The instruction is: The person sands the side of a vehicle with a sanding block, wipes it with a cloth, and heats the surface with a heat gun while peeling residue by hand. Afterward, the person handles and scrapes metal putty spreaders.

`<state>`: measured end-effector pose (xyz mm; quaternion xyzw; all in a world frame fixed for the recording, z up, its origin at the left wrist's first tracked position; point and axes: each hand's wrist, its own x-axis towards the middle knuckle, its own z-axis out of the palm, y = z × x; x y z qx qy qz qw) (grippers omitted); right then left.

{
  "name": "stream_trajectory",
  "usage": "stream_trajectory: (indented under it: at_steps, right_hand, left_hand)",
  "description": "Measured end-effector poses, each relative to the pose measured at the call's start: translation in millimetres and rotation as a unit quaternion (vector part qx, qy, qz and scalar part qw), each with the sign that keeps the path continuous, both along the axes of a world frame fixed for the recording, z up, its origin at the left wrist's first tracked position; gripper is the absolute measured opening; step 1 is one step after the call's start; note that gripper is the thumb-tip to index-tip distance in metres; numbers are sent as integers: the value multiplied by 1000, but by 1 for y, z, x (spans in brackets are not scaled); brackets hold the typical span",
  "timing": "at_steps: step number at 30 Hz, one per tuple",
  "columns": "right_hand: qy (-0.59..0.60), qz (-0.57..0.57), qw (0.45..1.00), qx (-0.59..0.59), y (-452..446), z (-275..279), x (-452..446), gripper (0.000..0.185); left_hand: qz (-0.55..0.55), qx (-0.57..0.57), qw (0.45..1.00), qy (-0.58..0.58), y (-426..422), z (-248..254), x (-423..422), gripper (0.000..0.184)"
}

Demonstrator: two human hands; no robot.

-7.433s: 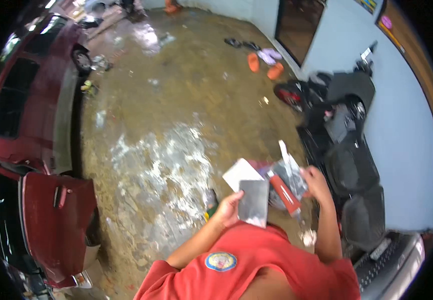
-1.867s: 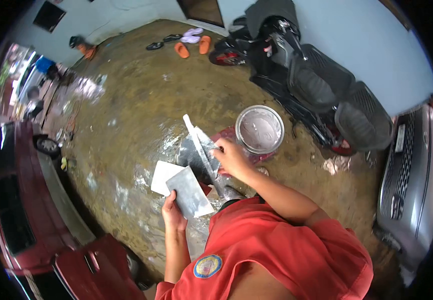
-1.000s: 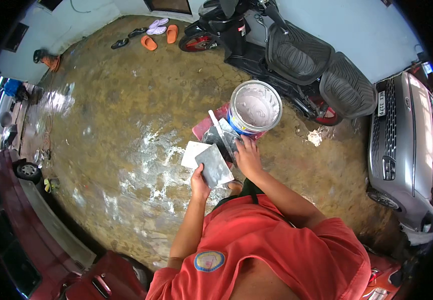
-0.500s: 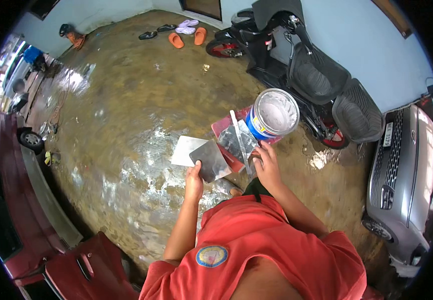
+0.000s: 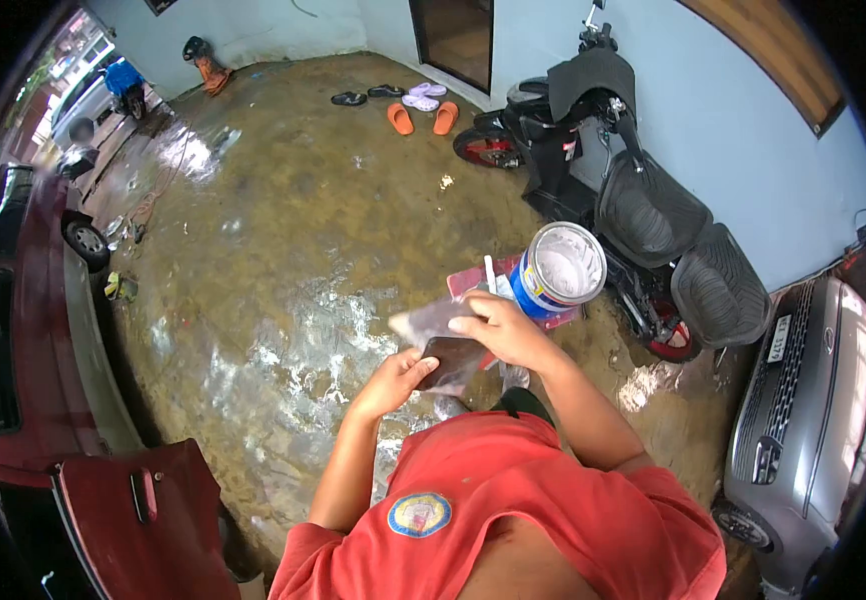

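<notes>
My left hand [image 5: 396, 384] is closed on a thin dark square sheet [image 5: 456, 360], thumb on top. Above it, my right hand [image 5: 505, 332] grips a greyish flat sheet [image 5: 425, 322], smeared by motion, which overlaps the dark one. What the sheets are made of I cannot tell. Just beyond my right hand stands an open can [image 5: 533, 290] with a blue label, holding a pale paste [image 5: 565, 262]. It rests on a reddish board [image 5: 467, 280]. A white stick [image 5: 490, 273] shows behind my right hand, its lower part hidden.
A black scooter [image 5: 593, 170] leans along the wall at right, near a silver car bumper [image 5: 788, 390]. A maroon vehicle [image 5: 38, 330] with an open door [image 5: 143, 510] stands at left. Sandals [image 5: 400, 119] lie by the doorway. The concrete floor [image 5: 283, 200] looks wet.
My right hand has moved left from beside the can and now grips a sheet. My left hand has turned inward with the dark sheet. The view has tilted, lowering the can in frame.
</notes>
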<state>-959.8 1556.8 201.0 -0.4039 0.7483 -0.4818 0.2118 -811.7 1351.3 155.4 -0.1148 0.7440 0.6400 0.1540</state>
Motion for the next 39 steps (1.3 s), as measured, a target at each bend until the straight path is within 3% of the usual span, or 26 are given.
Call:
stream_trajectory:
  at_steps: [3, 4, 7, 10, 13, 16, 17, 19, 21, 22, 25, 26, 29, 34, 37, 38, 39]
  right_hand:
    - [-221, -195, 936, -192, 1, -3, -6, 30]
    - [-226, -231, 926, -194, 10, 1, -16, 28]
    - [-230, -288, 891, -264, 28, 10, -34, 26]
    - [-222, -308, 885, -269, 48, 0, -46, 26]
    - [-176, -361, 859, -318, 61, 33, -36, 31]
    - [-159, -372, 843, -356, 110, 52, -47, 42]
    - [-242, -327, 806, -430, 122, 85, -36, 44]
    - [-248, -170, 759, -578, 143, 124, -21, 50]
    - [-186, -93, 772, -601, 183, 109, -34, 57]
    - [-186, -94, 764, -611, 201, 94, -44, 51]
    - [-239, -217, 757, -568, 166, 99, -25, 49]
    - [-214, -254, 775, -538, 157, 86, -20, 49]
    - [-312, -365, 748, -459, 145, 38, -8, 40]
    - [-333, -369, 779, -381, 143, 16, 6, 42]
    - [-301, -388, 796, -355, 138, 25, 7, 40]
    - [-299, -386, 799, -350, 138, 24, 7, 39]
    - [-298, -384, 803, -345, 139, 24, 6, 39]
  left_hand:
    - [54, 195, 979, 37, 5, 4, 5, 29]
    - [60, 165, 985, 1, -5, -7, 11, 32]
    - [139, 167, 975, 43, -14, -25, 25, 29]
    - [279, 219, 932, 72, -16, -38, 29, 26]
    - [380, 277, 879, 85, -19, -41, 24, 23]
    - [404, 313, 851, 124, -19, -35, 21, 23]
    - [406, 315, 847, 137, -22, -38, 20, 24]
    - [402, 321, 847, 135, -18, -28, 19, 30]
    - [383, 331, 850, 146, -15, -22, 16, 31]
    - [374, 332, 853, 148, -13, -19, 14, 32]
    - [403, 343, 840, 118, -12, -29, 10, 33]
    - [402, 342, 841, 115, -10, -26, 8, 32]
    - [376, 339, 854, 124, -20, -51, 10, 33]
    - [422, 240, 866, 116, -29, -78, 17, 26]
    - [325, -4, 940, 101, -44, -125, 36, 12]
    - [303, -119, 943, 69, -49, -152, 48, 11]
    - [233, -315, 914, 106, -41, -164, 58, 15]
